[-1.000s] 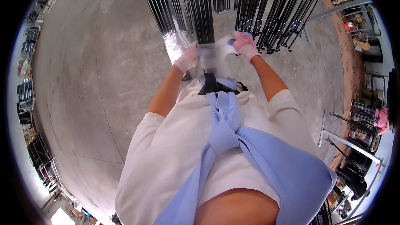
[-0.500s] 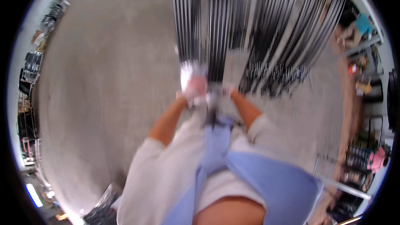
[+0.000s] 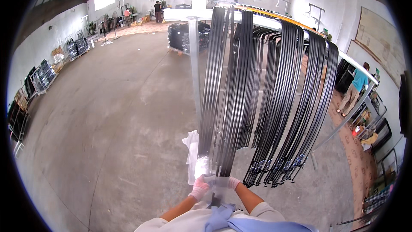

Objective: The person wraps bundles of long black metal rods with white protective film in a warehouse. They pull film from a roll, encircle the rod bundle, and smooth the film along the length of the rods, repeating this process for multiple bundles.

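Note:
Long black metal tubes [image 3: 231,116] hang in bundles, their lower ends reaching down in front of me. Around the foot of the second bundle from the left is a piece of clear plastic [image 3: 221,182], apparently a bag. My left hand [image 3: 200,187], in a pink and white glove, is closed on its left edge. On the opposite edge my right hand [image 3: 234,182], also gloved, is closed, though its fingertips are partly hidden. The leftmost bundle ends in shiny clear plastic [image 3: 201,166], with more white plastic sheeting [image 3: 191,150] beside it.
A white metal rack [image 3: 178,14] carries the tubes, its post [image 3: 194,60] at left. Wrapped black goods [image 3: 180,39] stand on a pallet behind it. A person in a teal top [image 3: 358,81] stands at far right; two others are far back. Stacked goods line the left wall.
My view has tilted up from my body to the rack and hall. Both hands stay by the tube ends, now lower in view and less blurred.

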